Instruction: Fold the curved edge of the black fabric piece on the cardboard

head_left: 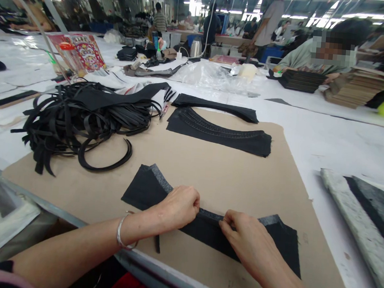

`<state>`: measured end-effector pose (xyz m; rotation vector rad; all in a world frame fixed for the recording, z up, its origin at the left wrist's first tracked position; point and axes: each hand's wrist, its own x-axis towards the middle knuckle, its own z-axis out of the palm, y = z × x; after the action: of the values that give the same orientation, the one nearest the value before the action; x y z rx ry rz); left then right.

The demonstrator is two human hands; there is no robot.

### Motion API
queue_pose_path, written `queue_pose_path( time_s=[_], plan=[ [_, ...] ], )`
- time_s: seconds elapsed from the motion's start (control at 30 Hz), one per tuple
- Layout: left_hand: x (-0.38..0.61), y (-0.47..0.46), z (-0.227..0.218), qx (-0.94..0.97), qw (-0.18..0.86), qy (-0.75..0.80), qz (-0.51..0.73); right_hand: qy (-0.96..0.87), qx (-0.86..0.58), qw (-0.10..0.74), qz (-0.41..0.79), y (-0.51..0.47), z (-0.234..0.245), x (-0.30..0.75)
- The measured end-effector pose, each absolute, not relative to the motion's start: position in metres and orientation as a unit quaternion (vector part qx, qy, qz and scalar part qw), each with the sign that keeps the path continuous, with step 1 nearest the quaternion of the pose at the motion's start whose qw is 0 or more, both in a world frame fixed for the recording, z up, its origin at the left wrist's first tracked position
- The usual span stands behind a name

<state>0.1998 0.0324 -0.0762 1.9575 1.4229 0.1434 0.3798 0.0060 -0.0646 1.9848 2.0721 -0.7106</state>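
Note:
A curved black fabric piece [148, 187] with a grey fuzzy band along its upper edge lies flat on brown paperboard in front of me. My left hand [181, 206] is closed at the middle of that curved edge, its fingertips hidden behind the knuckles. A short way to the right, my right hand [243, 233] pinches the same edge between thumb and fingers. Between the hands the edge looks narrow and dark. From beneath my left forearm the end of a thin black strip [158, 244] sticks out.
Brown paperboard [209, 177] covers the near table. Black strips [90, 117] are heaped at left, beside a loose curved strip [125, 158]. Stacked black pieces [218, 130] lie beyond my hands. Grey-edged material [366, 222] lies right. A person [301, 52] works across the table.

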Motion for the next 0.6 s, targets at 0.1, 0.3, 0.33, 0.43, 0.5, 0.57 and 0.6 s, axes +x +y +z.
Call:
queue_pose_path(
  time_s=[0.1, 0.3, 0.33, 0.43, 0.5, 0.57, 0.6],
  plan=[
    [0.2003, 0.0320, -0.0769, 0.760, 0.345, 0.549, 0.052, 0.696, 0.670, 0.095, -0.238, 0.0064, -0.0652, 0.3798],
    [0.2025, 0.0308, -0.0766, 0.769, 0.327, 0.548, 0.042, 0.701, 0.668, 0.089, -0.234, 0.0062, -0.0683, 0.3813],
    [0.2028, 0.0305, -0.0762, 0.771, 0.322, 0.548, 0.040, 0.701, 0.668, 0.089, -0.233, 0.0062, -0.0689, 0.3815],
    [0.2037, 0.0296, -0.0754, 0.776, 0.311, 0.548, 0.033, 0.702, 0.667, 0.088, -0.233, 0.0066, -0.0701, 0.3821],
    [0.2045, 0.0291, -0.0753, 0.777, 0.306, 0.550, 0.028, 0.704, 0.666, 0.087, -0.233, 0.0070, -0.0699, 0.3826],
    [0.2054, 0.0288, -0.0754, 0.777, 0.302, 0.551, 0.025, 0.703, 0.666, 0.088, -0.234, 0.0073, -0.0686, 0.3830],
    [0.2059, 0.0285, -0.0756, 0.778, 0.300, 0.552, 0.025, 0.702, 0.667, 0.088, -0.235, 0.0075, -0.0675, 0.3831]
  ],
)
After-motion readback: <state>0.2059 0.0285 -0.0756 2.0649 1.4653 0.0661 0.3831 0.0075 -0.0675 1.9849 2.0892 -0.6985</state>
